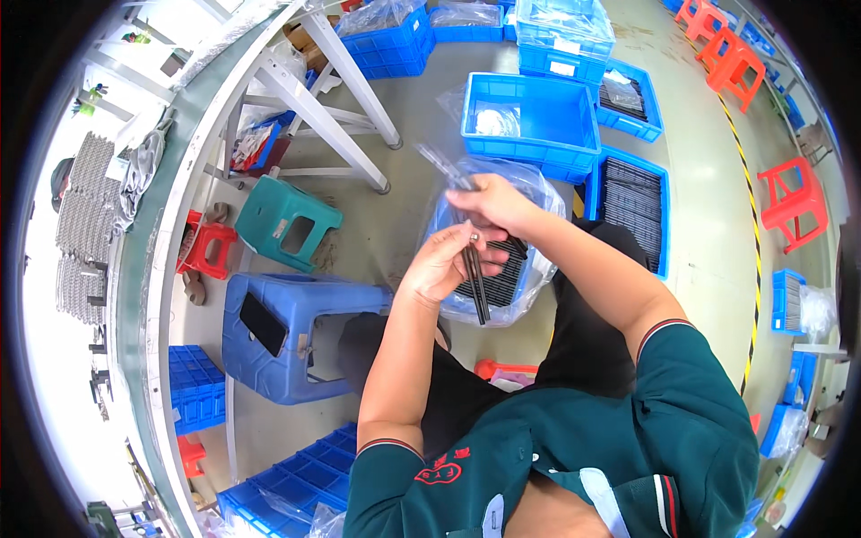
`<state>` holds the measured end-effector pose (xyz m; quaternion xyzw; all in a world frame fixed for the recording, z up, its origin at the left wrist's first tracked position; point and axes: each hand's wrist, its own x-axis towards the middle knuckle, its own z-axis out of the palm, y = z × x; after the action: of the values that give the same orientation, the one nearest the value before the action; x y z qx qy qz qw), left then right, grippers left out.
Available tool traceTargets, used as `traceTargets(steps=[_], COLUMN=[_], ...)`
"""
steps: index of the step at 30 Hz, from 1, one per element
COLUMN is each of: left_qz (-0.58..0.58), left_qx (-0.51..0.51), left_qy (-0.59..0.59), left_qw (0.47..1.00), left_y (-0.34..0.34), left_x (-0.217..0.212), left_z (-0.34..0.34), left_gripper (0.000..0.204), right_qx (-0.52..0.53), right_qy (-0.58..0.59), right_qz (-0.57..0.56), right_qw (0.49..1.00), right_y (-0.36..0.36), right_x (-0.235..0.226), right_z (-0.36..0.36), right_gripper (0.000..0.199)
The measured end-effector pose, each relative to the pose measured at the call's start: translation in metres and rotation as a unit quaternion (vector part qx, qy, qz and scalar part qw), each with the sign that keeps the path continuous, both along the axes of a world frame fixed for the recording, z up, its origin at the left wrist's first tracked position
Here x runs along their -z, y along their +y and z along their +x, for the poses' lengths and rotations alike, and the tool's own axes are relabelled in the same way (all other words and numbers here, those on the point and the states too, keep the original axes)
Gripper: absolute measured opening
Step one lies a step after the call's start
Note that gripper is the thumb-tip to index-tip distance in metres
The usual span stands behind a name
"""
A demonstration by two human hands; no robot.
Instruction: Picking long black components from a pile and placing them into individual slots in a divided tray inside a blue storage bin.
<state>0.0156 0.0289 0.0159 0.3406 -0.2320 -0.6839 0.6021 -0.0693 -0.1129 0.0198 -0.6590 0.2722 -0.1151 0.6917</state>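
In the left fingers (494, 256), black rods (478, 291), lower ends protruding

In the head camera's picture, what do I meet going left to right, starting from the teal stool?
Teal plastic stool → left hand with slender black rods → blue crate packed with black rods → yellow-and-black floor line → red plastic stool.
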Motion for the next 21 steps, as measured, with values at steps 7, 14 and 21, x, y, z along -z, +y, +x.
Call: traceTargets(steps=[7,14,21], left_qz=[0.032,0.021,-0.038], left_qx=[-0.053,-0.309,-0.399], left_qy=[0.031,0.036,0.118], left_qw=[0.998,0.95,0.908], left_y=[0.001,0.001,-0.006], left_x=[0.015,0.01,0.01], left_z=[0.002,0.029,0.043], left_gripper=[0.031,0.028,0.028], right_qx=[-0.052,-0.044,-0.119], right_qy=[0.06,0.065,0.097], right_qz=[-0.1,-0.088,-0.037], right_qw=[0.992,0.993,0.987], right_y=[0.001,0.008,0.022], right_x=[-0.001,-0.029,-0.026], right_z=[0.008,-0.012,-0.024], right_gripper=[0.042,0.03,0.022])
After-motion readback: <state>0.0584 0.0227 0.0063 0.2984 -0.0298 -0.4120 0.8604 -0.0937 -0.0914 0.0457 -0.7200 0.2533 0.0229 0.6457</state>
